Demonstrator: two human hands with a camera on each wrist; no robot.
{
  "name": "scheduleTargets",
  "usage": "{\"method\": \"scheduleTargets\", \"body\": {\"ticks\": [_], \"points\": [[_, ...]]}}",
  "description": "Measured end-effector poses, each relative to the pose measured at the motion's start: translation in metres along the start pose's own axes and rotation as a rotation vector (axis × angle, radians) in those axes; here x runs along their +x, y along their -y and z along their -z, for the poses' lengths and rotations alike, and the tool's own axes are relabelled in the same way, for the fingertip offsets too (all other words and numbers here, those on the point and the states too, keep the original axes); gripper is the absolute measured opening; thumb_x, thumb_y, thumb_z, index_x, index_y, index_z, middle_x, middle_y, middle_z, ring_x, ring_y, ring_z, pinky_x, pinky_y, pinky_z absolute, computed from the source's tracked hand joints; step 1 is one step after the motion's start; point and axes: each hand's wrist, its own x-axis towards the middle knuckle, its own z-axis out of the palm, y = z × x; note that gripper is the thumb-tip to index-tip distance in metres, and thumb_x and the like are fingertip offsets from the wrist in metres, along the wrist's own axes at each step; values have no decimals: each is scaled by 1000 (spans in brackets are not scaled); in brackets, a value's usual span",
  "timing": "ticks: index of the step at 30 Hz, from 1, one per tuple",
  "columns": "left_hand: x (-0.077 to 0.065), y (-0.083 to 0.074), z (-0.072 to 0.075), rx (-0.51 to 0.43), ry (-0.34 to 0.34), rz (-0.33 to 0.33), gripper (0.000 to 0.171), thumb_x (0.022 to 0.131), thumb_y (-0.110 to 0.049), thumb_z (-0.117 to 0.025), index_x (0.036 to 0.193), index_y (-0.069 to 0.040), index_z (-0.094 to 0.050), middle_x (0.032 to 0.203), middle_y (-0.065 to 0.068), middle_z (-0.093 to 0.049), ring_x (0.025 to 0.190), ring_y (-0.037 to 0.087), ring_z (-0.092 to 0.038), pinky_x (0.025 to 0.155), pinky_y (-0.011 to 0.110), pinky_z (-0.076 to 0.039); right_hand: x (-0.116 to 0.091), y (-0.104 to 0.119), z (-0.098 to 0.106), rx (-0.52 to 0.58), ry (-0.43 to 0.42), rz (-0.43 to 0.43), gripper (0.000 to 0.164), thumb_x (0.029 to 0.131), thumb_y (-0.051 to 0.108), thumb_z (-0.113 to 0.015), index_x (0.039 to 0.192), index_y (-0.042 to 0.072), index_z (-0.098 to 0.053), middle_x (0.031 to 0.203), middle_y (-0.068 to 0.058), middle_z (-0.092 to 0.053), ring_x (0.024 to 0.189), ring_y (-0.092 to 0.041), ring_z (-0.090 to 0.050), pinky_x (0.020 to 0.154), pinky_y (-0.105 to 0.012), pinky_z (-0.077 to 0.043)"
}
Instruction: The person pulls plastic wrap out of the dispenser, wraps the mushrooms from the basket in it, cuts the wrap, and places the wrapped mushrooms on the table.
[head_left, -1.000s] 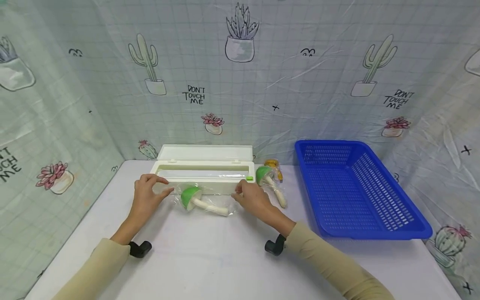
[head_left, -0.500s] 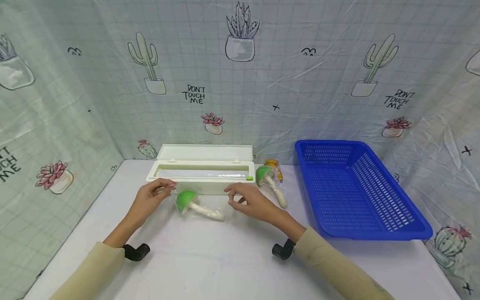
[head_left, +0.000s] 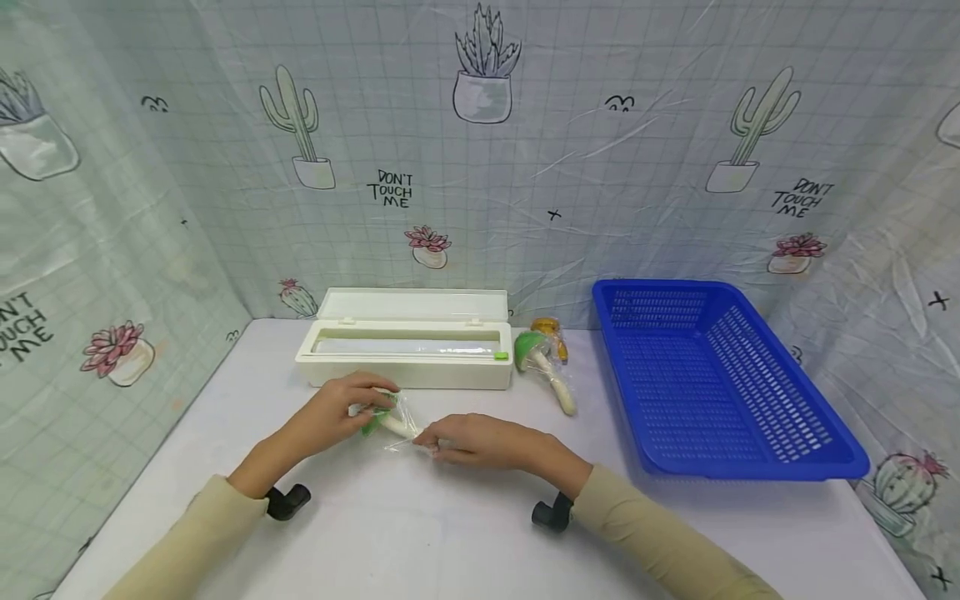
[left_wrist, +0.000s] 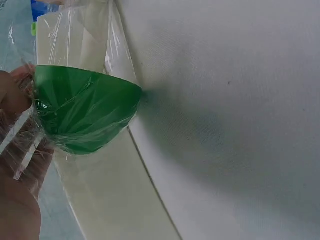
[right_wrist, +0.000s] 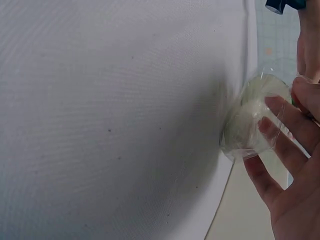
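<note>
A toy mushroom (head_left: 395, 424) with a green cap and white stem lies loosely wrapped in clear cling film, in front of a long white cling film dispenser (head_left: 408, 372). Curled over the cap end, my left hand (head_left: 333, 415) holds it through the film. At the stem end my right hand (head_left: 483, 441) pinches the film. Close up in the left wrist view, the green cap (left_wrist: 85, 107) has wrinkled film over it and fingers at its edge. In the right wrist view, film (right_wrist: 250, 125) bunches around the right fingers. The hands partly hide the mushroom.
The dispenser's lid (head_left: 412, 305) stands raised, with a green slider (head_left: 501, 356) at its right end. Beside it lie a second wrapped toy mushroom (head_left: 551, 379) and a small orange-brown wrapped item (head_left: 550, 330). A blue basket (head_left: 637, 400) stands at the right.
Both hands have come closer together over the near mushroom. The left moved right onto the cap; the right moved left and nearer to the stem end. Film is now gathered around the mushroom.
</note>
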Motion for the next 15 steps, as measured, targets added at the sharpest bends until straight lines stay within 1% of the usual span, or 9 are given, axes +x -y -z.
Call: {"method": "scheduleTargets", "body": {"ticks": [2,4,7,9,11,12,13,15], "points": [[2,-4,-1,48,67,-35,26,82,11,-73,101,-8,-78,122,3,-69,113,26,-64,84,34,-56,1,1,-2,-18,16,1,31,108,24,-52,136,14,-61,130,5,-66,118,-4,-58,100,-21,-46],[3,-8,-1,89,137,-46,24,84,8,-72,102,-7,-78,122,3,-68,113,25,-64,86,38,-56,2,2,-2,-24,25,-12,28,107,24,-54,133,15,-62,129,6,-66,118,-4,-59,100,-21,-46],[5,-15,4,127,237,-33,24,85,5,-71,105,-7,-76,124,5,-67,115,27,-63,90,41,-55,3,3,-1,-19,27,-35,25,107,25,-55,128,15,-63,130,6,-67,119,-4,-59,99,-21,-47],[7,-18,9,132,299,-7,25,86,2,-72,110,-6,-75,127,7,-65,117,29,-62,92,42,-55,3,3,-1,-14,15,-39,23,107,24,-56,126,15,-63,129,6,-67,118,-4,-60,98,-20,-47],[10,-21,14,127,355,18,32,85,-2,-76,117,-4,-73,132,10,-63,121,32,-60,94,44,-54,3,2,-1,-6,-7,-41,21,107,23,-56,124,15,-63,126,6,-69,114,-4,-62,96,-19,-48],[11,-21,16,129,382,32,37,84,-4,-78,121,-3,-72,135,12,-62,125,35,-57,96,46,-53,4,2,-1,-2,-23,-44,20,107,23,-56,123,15,-63,124,6,-69,111,-3,-63,94,-19,-49],[11,-22,18,131,405,43,45,83,-7,-82,126,-3,-69,139,13,-59,129,37,-53,97,48,-52,4,2,-1,11,-41,-50,19,107,23,-56,122,16,-63,122,6,-70,108,-3,-64,92,-19,-50],[10,-22,20,142,436,67,63,80,-18,-88,136,-3,-64,148,15,-50,135,41,-44,100,53,-49,6,2,-1,43,-81,-71,16,107,23,-54,120,16,-62,120,5,-71,108,-3,-64,92,-20,-51]]}}
